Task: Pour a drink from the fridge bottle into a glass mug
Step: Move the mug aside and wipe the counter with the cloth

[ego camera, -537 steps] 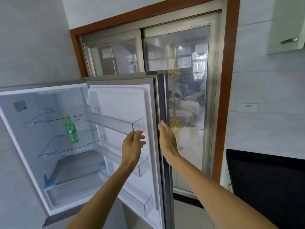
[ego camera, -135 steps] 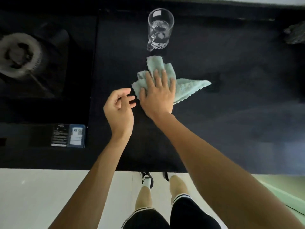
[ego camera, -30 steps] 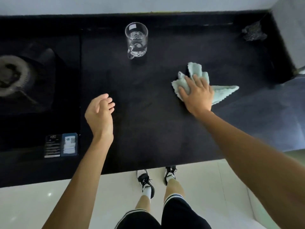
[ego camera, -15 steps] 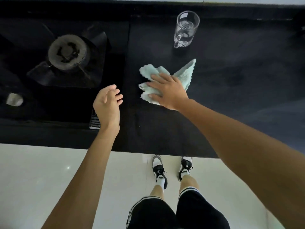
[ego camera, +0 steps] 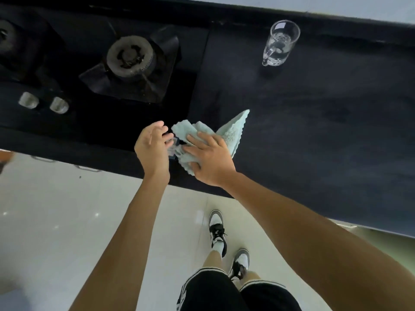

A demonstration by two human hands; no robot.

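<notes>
- Right hand [ego camera: 212,163]: fingers [ego camera: 196,140] spread and pressed flat on a crumpled pale green cloth [ego camera: 229,133], pinning it to the dark counter [ego camera: 314,131] close to the counter's front edge.
- Left hand [ego camera: 152,147]: just beside the right hand on its left, palm turned inward, fingers [ego camera: 167,136] loosely curled with the tips at the cloth's near-left edge; whether they actually touch the cloth cannot be told. Nothing gripped.
- Cloth: one pointed corner sticks out beyond the right fingers, away from the person; scalloped edge visible below the right palm.
- Small dark item with a label partly visible between the two hands, under the cloth edge; identity unclear.
- Glass mug [ego camera: 280,43]: upright on the counter, well beyond the right fingers and to their right, near the back wall, handle towards the person. Untouched by either hand.
- Gas burner [ego camera: 130,56]: beyond the left fingers, set in a black hob; two pale knobs [ego camera: 43,103] farther left.
- Fridge bottle: not seen.
- Below the counter edge: pale tiled floor [ego camera: 56,221], the person's dark shorts and black-and-white shoes [ego camera: 216,230].
</notes>
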